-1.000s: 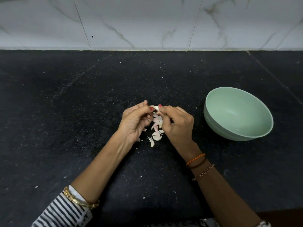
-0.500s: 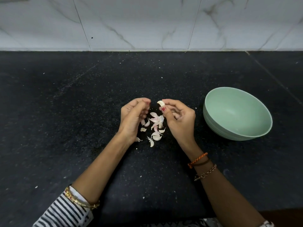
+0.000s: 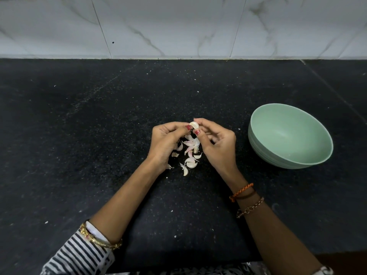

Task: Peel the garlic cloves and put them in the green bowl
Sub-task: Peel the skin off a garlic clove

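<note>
At frame centre the right hand [image 3: 216, 144] pinched a nearly bare garlic clove [image 3: 194, 125], the left hand [image 3: 167, 141] picking at it above scattered skins [image 3: 189, 150]; the green bowl [image 3: 289, 135], right, looked empty.

Both hands are meeting above a scatter of garlic skins [image 3: 190, 153]: the right hand [image 3: 216, 144] is pinching a garlic clove [image 3: 194, 125], the left hand [image 3: 166, 140] is touching it, beside the green bowl [image 3: 289, 136].
</note>
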`<state>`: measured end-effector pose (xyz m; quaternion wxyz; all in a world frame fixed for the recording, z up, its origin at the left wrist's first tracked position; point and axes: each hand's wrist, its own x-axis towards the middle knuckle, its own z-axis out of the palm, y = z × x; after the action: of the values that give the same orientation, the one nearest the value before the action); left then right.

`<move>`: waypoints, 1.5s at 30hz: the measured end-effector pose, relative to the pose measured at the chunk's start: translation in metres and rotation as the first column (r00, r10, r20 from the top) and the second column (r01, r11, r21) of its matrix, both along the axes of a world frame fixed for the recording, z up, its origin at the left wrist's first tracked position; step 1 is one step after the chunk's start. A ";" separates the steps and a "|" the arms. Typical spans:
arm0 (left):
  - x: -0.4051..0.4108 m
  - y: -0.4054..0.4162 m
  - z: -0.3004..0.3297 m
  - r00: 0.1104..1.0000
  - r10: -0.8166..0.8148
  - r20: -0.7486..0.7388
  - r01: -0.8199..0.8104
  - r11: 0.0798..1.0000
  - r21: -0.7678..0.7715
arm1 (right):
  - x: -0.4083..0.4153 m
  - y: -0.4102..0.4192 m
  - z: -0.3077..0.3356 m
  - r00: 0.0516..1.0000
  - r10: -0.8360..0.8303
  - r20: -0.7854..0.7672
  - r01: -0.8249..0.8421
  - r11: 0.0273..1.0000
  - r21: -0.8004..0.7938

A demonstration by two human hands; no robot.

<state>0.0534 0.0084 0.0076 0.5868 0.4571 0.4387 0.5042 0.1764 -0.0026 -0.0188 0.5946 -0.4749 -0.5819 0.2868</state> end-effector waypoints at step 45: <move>0.001 0.004 -0.009 0.996 0.086 -0.030 -0.079 0.980 0.185 | -0.006 -0.007 0.020 0.899 0.054 -0.435 -0.140 0.976 -0.168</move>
<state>0.0546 0.0120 -0.0011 0.5123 0.5002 0.4200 0.5576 0.1708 -0.0092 0.0010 0.6431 -0.4269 -0.4293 0.4689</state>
